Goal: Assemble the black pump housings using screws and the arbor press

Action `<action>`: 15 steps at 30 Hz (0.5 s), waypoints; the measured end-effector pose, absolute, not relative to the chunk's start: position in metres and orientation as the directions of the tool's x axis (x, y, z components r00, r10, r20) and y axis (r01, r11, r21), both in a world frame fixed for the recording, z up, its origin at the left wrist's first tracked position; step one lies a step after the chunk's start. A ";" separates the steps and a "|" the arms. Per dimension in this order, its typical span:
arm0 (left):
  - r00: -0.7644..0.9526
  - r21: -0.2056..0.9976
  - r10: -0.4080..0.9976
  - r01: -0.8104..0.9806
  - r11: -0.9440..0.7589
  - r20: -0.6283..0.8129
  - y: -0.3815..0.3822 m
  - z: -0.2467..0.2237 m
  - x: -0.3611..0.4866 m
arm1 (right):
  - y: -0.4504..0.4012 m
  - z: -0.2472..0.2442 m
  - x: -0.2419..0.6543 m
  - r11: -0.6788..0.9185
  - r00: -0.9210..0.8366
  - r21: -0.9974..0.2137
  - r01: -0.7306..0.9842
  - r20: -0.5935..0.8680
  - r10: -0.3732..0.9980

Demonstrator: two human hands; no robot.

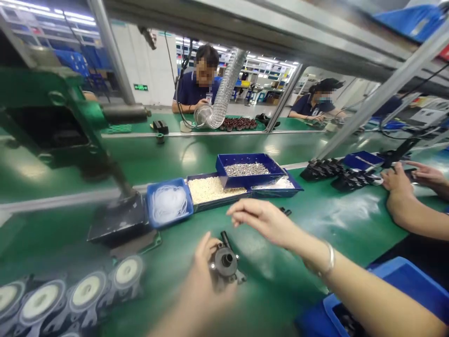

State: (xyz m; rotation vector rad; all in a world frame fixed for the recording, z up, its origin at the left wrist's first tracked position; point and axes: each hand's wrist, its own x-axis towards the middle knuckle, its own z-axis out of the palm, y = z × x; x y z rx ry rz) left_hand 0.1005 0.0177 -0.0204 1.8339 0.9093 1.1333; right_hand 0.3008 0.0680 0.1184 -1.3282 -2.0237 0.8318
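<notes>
My left hand, partly blurred, is wrapped round a black pump housing with a round face, a centre spout and a side pipe; small shiny spots, perhaps screw heads, show near its rim. Up and to the right, my right hand hovers in front of the parts bins, its fingers pressed together and pointing left. Whatever those fingertips hold, if anything, is too small to make out. Beyond it stand a blue bin of metal screws and a bin of small cream-coloured pieces.
A blue tray holds clear rings. Left stands a green press on a black base; white-centred round parts lie in front. At right are black parts, a co-worker's hands and a blue crate. Two people sit opposite.
</notes>
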 end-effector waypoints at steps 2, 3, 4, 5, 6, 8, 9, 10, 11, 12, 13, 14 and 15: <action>0.385 0.873 0.850 0.182 -0.452 0.360 0.018 -0.019 0.100 | 0.050 0.097 0.288 0.335 -0.342 -0.762 0.554 0.159 0.926; 0.402 0.871 0.844 0.187 -0.454 0.354 0.018 -0.017 0.099 | 0.045 0.087 0.283 0.350 -0.335 -0.755 0.554 0.183 0.924; 0.409 0.871 0.842 0.188 -0.454 0.350 0.018 -0.016 0.098 | 0.042 0.078 0.280 0.368 -0.327 -0.752 0.547 0.213 0.921; 0.407 0.873 0.843 0.183 -0.453 0.352 0.018 -0.016 0.098 | 0.041 0.070 0.277 0.390 -0.319 -0.752 0.531 0.249 0.915; 0.404 0.876 0.844 0.176 -0.450 0.352 0.018 -0.015 0.097 | 0.041 0.063 0.276 0.413 -0.312 -0.753 0.512 0.285 0.906; 0.403 0.884 0.850 0.174 -0.434 0.338 0.017 -0.015 0.097 | 0.042 0.055 0.274 0.437 -0.303 -0.759 0.483 0.324 0.896; 0.403 0.886 0.852 0.176 -0.429 0.333 0.017 -0.014 0.098 | 0.043 0.053 0.274 0.437 -0.305 -0.760 0.481 0.323 0.896; 0.404 0.886 0.853 0.179 -0.427 0.330 0.017 -0.014 0.098 | 0.044 0.052 0.275 0.436 -0.312 -0.756 0.488 0.316 0.896; 0.405 0.885 0.853 0.181 -0.429 0.330 0.017 -0.014 0.098 | 0.044 0.052 0.276 0.441 -0.325 -0.744 0.502 0.310 0.893; 0.406 0.881 0.850 0.183 -0.436 0.336 0.017 -0.013 0.098 | 0.044 0.052 0.277 0.457 -0.345 -0.722 0.519 0.312 0.885; 0.408 0.876 0.845 0.183 -0.447 0.346 0.018 -0.013 0.098 | 0.044 0.053 0.279 0.491 -0.375 -0.687 0.535 0.328 0.867; 0.412 0.869 0.839 0.184 -0.459 0.356 0.018 -0.013 0.098 | 0.044 0.053 0.282 0.539 -0.419 -0.639 0.548 0.348 0.839; 0.417 0.864 0.833 0.185 -0.469 0.363 0.018 -0.013 0.097 | 0.044 0.054 0.285 0.595 -0.475 -0.583 0.553 0.366 0.800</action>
